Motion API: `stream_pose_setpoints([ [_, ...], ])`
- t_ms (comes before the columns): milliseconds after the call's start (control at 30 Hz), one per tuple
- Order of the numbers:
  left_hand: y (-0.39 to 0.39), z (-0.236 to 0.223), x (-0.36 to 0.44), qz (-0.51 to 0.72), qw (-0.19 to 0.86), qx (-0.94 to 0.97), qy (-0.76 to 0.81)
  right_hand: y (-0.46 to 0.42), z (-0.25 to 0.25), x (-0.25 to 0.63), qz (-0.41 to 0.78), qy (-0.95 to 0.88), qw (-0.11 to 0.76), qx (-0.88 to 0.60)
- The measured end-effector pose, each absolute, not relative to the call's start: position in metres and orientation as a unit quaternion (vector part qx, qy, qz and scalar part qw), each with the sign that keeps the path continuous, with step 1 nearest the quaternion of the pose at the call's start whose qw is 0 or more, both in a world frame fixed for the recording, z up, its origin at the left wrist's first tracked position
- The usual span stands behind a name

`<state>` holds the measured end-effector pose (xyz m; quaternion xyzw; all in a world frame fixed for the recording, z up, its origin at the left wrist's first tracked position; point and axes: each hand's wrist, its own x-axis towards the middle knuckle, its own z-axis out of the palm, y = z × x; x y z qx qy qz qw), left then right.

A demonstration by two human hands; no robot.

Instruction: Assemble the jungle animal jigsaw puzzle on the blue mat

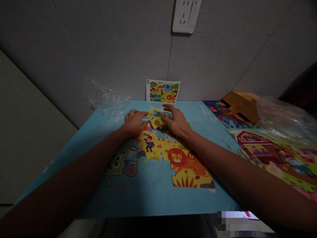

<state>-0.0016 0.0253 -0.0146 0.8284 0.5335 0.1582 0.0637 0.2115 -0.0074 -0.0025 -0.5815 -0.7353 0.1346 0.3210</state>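
Note:
A partly joined jigsaw puzzle [160, 153] of animals lies on the blue table [146, 198]. It shows a figure in a hat and an orange lion at the lower right. My right hand [177, 122] curves over the upper part, its thumb and fingers around a blurred yellow-green puzzle piece [157, 122] that looks slightly tilted. Part of that piece is hidden by the fingers. My left hand [135, 123] rests at the puzzle's upper left, fingers stretched out, thumb close to the piece. Nothing shows in its grasp.
A small picture card [163, 92] leans on the wall behind the puzzle. Clear plastic wrapping [111, 100] sits at the back left. On the right are another farm-scene puzzle [274, 155], an orange-brown box [241, 105] and more plastic wrapping [287, 115]. A wall socket [185, 16] is above.

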Motion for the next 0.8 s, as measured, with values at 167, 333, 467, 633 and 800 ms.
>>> stream_pose_setpoints([
  [167,0.026,-0.013,-0.001,0.159,0.104,0.828,0.527,-0.003,-0.004,0.211,0.191,-0.735,0.232,-0.607],
  [333,0.028,-0.014,-0.003,0.18,0.122,0.836,0.503,0.001,-0.006,0.21,0.223,-0.729,0.245,-0.599],
  [467,0.027,-0.013,-0.003,0.178,0.129,0.843,0.491,0.003,-0.008,0.21,0.196,-0.727,0.232,-0.616],
  [633,0.023,-0.011,0.0,0.157,0.128,0.846,0.493,0.006,-0.01,0.21,0.193,-0.726,0.232,-0.618],
  [800,0.023,-0.011,0.0,0.15,0.129,0.85,0.489,0.016,-0.02,0.216,0.17,-0.738,0.26,-0.6],
])
